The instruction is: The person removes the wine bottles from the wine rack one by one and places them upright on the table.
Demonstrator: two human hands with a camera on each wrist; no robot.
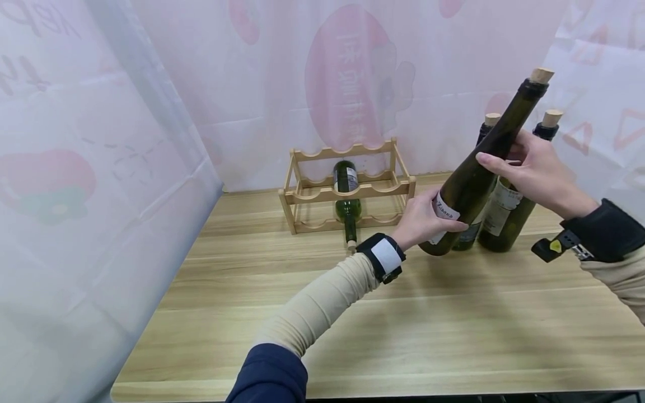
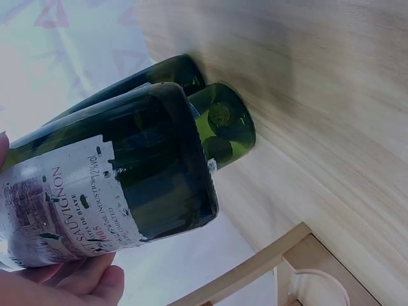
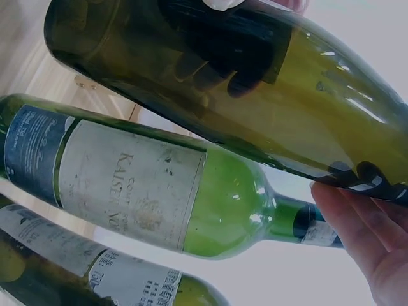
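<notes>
A dark green wine bottle [image 1: 466,182] with a cork is held tilted above the table, its neck up to the right. My left hand [image 1: 420,220] grips it low, around the label; the left wrist view shows the printed label [image 2: 70,197] and fingers beneath it. Higher up, my right hand [image 1: 541,173] holds the same bottle near its shoulder, thumb on the near side. Just behind stand two more corked bottles, one with a pale label [image 1: 504,207] and one partly hidden [image 1: 486,130]. In the right wrist view a bottle with a cream label [image 3: 134,182] is close below the held one.
A two-tier wooden wine rack [image 1: 322,196] stands left of the hands at the back of the table [image 1: 428,347]. One green bottle [image 1: 347,210] lies in it, corked neck toward the front. Printed white curtains [image 1: 252,73] hang behind and on both sides.
</notes>
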